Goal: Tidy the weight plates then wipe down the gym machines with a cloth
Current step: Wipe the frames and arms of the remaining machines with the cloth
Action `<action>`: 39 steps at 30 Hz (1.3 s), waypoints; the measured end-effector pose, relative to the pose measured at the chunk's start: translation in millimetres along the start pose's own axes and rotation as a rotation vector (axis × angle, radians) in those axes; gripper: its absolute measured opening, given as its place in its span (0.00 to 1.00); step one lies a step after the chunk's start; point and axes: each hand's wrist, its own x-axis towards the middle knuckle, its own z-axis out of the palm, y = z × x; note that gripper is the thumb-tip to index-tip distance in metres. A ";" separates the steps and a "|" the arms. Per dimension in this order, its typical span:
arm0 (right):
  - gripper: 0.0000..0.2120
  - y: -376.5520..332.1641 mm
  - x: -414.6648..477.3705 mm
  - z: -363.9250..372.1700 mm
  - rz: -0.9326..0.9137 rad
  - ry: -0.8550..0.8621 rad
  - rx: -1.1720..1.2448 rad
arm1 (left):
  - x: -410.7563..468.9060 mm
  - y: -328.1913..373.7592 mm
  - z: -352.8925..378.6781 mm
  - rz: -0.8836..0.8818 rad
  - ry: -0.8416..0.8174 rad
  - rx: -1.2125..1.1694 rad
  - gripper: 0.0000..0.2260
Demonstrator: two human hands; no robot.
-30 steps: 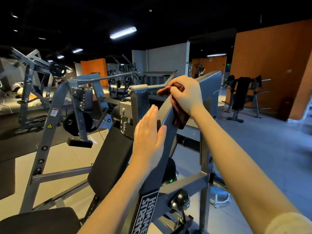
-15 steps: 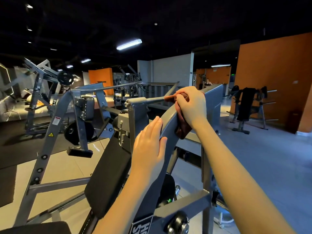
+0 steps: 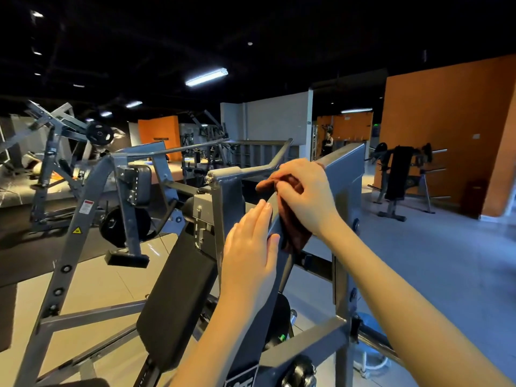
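Right hand (image 3: 304, 199), just past centre toward 1 o'clock, was clenched on a dark reddish-brown cloth (image 3: 294, 233), fingers curled over the bunched fabric and pressing it onto the grey sloped arm (image 3: 344, 174) of the gym machine. The cloth's tail hung down the arm's side at the wrist. Left hand (image 3: 251, 247) sat just below, near centre toward 6 o'clock, not gripping: fingers straight and flat against the same arm, thumb on its edge, just beside the cloth. Could not tell whether the thumb touched the fabric. A black back pad (image 3: 178, 297) tilted at 7 o'clock, below and left of both hands. A bare grey handle bar (image 3: 252, 169) ran behind the right hand at 12 o'clock. One black weight plate (image 3: 100, 133) was loaded high on a far machine at 10 o'clock, another plate (image 3: 120, 223) lower at 9 o'clock. A rack (image 3: 399, 174) stood at 2 o'clock by the orange wall (image 3: 446, 129).
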 end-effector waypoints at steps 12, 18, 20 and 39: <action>0.07 -6.3 11.4 -7.8 0.064 -0.147 -0.131 | 2.5 0.2 -0.4 -0.012 -0.023 -0.041 0.26; 0.12 -2.3 51.2 -7.3 0.281 -0.267 -0.421 | 0.0 6.0 -4.3 -0.057 -0.062 -0.047 0.28; 0.15 -3.6 48.2 -4.5 0.280 -0.269 -0.456 | 1.1 3.7 -3.9 -0.047 -0.061 -0.048 0.28; 0.06 -9.2 37.0 -17.9 0.279 -0.251 -0.235 | 5.0 4.4 -4.1 0.014 -0.026 -0.018 0.25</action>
